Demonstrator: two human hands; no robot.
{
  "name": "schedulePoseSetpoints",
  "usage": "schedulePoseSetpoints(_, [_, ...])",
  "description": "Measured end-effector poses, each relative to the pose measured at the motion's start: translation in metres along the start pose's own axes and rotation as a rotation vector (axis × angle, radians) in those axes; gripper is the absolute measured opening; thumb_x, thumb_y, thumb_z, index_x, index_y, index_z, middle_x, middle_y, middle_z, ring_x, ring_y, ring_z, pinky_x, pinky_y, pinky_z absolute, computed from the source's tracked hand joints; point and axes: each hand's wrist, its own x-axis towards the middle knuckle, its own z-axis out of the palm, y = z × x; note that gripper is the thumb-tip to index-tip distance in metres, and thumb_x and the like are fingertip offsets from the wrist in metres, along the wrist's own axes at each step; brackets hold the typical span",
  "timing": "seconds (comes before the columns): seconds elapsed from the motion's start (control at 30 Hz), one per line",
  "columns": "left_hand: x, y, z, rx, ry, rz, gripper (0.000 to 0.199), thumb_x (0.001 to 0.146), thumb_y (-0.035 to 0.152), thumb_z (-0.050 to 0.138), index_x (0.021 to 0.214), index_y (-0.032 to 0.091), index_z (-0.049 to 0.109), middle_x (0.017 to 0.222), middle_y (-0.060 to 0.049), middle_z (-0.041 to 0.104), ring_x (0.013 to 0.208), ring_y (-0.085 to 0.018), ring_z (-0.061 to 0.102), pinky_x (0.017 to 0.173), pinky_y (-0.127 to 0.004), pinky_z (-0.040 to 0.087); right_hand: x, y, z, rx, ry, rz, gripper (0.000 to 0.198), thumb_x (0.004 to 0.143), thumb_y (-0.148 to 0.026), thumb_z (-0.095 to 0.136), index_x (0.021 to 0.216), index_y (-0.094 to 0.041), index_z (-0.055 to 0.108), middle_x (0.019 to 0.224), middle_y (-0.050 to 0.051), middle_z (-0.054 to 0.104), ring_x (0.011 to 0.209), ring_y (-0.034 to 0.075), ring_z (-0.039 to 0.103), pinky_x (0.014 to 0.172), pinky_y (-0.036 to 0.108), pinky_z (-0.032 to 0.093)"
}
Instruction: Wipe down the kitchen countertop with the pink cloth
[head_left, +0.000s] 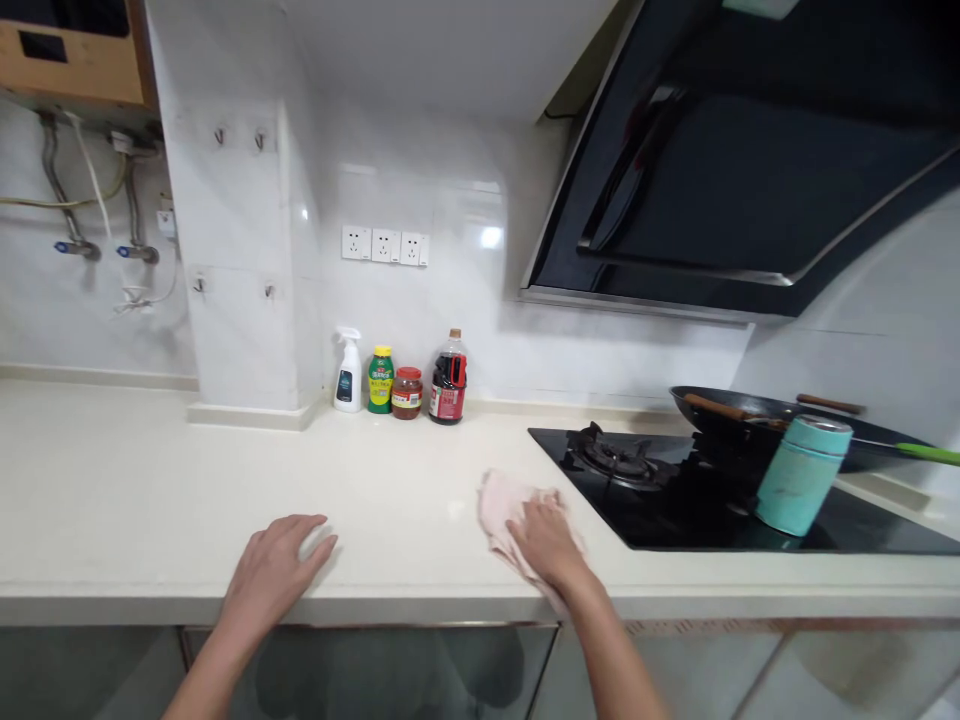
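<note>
A pale pink cloth [504, 508] lies crumpled on the white countertop [390, 500], just left of the black gas stove. My right hand [546, 538] presses down on it, its fingers curled into the fabric. Part of the cloth reaches back toward the counter's front edge under my wrist. My left hand [279, 565] is over the front of the counter on the left, fingers apart and slightly bent, holding nothing. Whether its palm touches the surface, I cannot tell.
Against the back wall stand a white spray bottle [348, 375], a green bottle [380, 382], a red-lidded jar [407, 394] and a dark sauce bottle [448, 385]. The gas stove [675, 515] carries a wok [739, 408] and a turquoise flask [802, 480]. A range hood [735, 180] overhangs it.
</note>
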Motion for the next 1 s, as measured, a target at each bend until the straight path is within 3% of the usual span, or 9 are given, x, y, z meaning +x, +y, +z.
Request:
schedulePoseSetpoints(0.13, [0.001, -0.001, 0.001, -0.007, 0.005, 0.003, 0.051, 0.091, 0.055, 0.043, 0.119, 0.024, 0.071, 0.129, -0.007, 0.07, 0.122, -0.029, 0.061, 0.104, -0.044, 0.042, -0.029, -0.077, 0.013, 0.126, -0.048, -0.254, 0.049, 0.101, -0.043, 0.05, 0.141, -0.016, 0.053, 0.152, 0.012, 0.045, 0.142, 0.027, 0.036, 0.118, 0.04, 0.029])
schedulePoseSetpoints(0.23, [0.002, -0.002, 0.001, -0.012, 0.002, 0.025, 0.05, 0.09, 0.056, 0.043, 0.116, 0.024, 0.071, 0.126, -0.007, 0.072, 0.122, -0.029, 0.062, 0.103, -0.043, 0.044, -0.057, -0.134, 0.032, 0.278, 0.053, -0.495, 0.05, 0.09, -0.047, 0.072, 0.13, -0.019, 0.058, 0.144, 0.011, 0.052, 0.139, 0.03, 0.038, 0.116, 0.045, 0.033])
schedulePoseSetpoints(0.33, [0.003, -0.003, 0.001, -0.022, 0.002, 0.025, 0.052, 0.09, 0.057, 0.042, 0.115, 0.024, 0.072, 0.125, -0.006, 0.072, 0.12, -0.029, 0.063, 0.102, -0.043, 0.044, -0.074, -0.17, 0.057, 0.291, 0.188, -0.54, 0.062, 0.075, -0.04, 0.09, 0.123, -0.019, 0.057, 0.138, 0.011, 0.056, 0.138, 0.033, 0.038, 0.112, 0.05, 0.035])
schedulePoseSetpoints(0.4, [0.004, -0.003, 0.0, -0.026, -0.001, 0.027, 0.052, 0.09, 0.058, 0.041, 0.114, 0.024, 0.072, 0.124, -0.006, 0.072, 0.119, -0.029, 0.063, 0.102, -0.043, 0.045, -0.079, -0.173, 0.071, 0.276, 0.257, -0.543, 0.066, 0.072, -0.035, 0.092, 0.124, -0.019, 0.055, 0.138, 0.011, 0.056, 0.138, 0.032, 0.038, 0.11, 0.049, 0.037])
schedulePoseSetpoints(0.5, [0.004, -0.003, -0.002, -0.026, -0.01, 0.046, 0.052, 0.092, 0.058, 0.039, 0.113, 0.025, 0.073, 0.123, -0.005, 0.073, 0.118, -0.027, 0.064, 0.1, -0.04, 0.046, -0.081, -0.144, 0.083, 0.26, 0.349, -0.62, 0.071, 0.072, -0.028, 0.091, 0.131, -0.024, 0.051, 0.142, 0.008, 0.054, 0.137, 0.03, 0.04, 0.108, 0.046, 0.036])
schedulePoseSetpoints(0.6, [0.004, -0.002, -0.004, -0.028, -0.022, 0.048, 0.052, 0.095, 0.056, 0.034, 0.112, 0.026, 0.073, 0.121, -0.004, 0.074, 0.117, -0.026, 0.064, 0.099, -0.038, 0.046, -0.085, -0.082, 0.08, 0.186, 0.425, -0.615, 0.077, 0.067, -0.015, 0.087, 0.133, -0.028, 0.05, 0.143, 0.007, 0.053, 0.134, 0.033, 0.042, 0.108, 0.049, 0.033])
schedulePoseSetpoints(0.7, [0.003, 0.0, -0.005, -0.024, -0.028, 0.053, 0.052, 0.097, 0.055, 0.033, 0.112, 0.025, 0.073, 0.122, -0.003, 0.073, 0.117, -0.025, 0.064, 0.1, -0.037, 0.046, -0.091, -0.004, 0.07, 0.074, 0.423, -0.485, 0.08, 0.06, -0.009, 0.082, 0.132, -0.026, 0.051, 0.141, 0.011, 0.053, 0.131, 0.036, 0.045, 0.108, 0.051, 0.032])
schedulePoseSetpoints(0.87, [-0.002, 0.001, -0.003, -0.037, -0.02, 0.063, 0.051, 0.098, 0.057, 0.035, 0.115, 0.025, 0.072, 0.125, -0.004, 0.072, 0.121, -0.025, 0.062, 0.102, -0.038, 0.044, -0.101, 0.109, 0.057, -0.077, 0.451, -0.27, 0.067, 0.068, -0.024, 0.071, 0.131, -0.022, 0.048, 0.14, 0.014, 0.051, 0.13, 0.036, 0.044, 0.107, 0.053, 0.035])
schedulePoseSetpoints(1.0, [-0.003, 0.001, -0.003, -0.077, -0.043, 0.071, 0.05, 0.098, 0.059, 0.038, 0.116, 0.026, 0.071, 0.129, -0.004, 0.07, 0.125, -0.025, 0.059, 0.107, -0.04, 0.041, -0.103, 0.124, 0.048, -0.186, 0.451, -0.15, 0.062, 0.067, -0.025, 0.071, 0.126, -0.02, 0.049, 0.136, 0.016, 0.052, 0.127, 0.038, 0.045, 0.104, 0.052, 0.038])
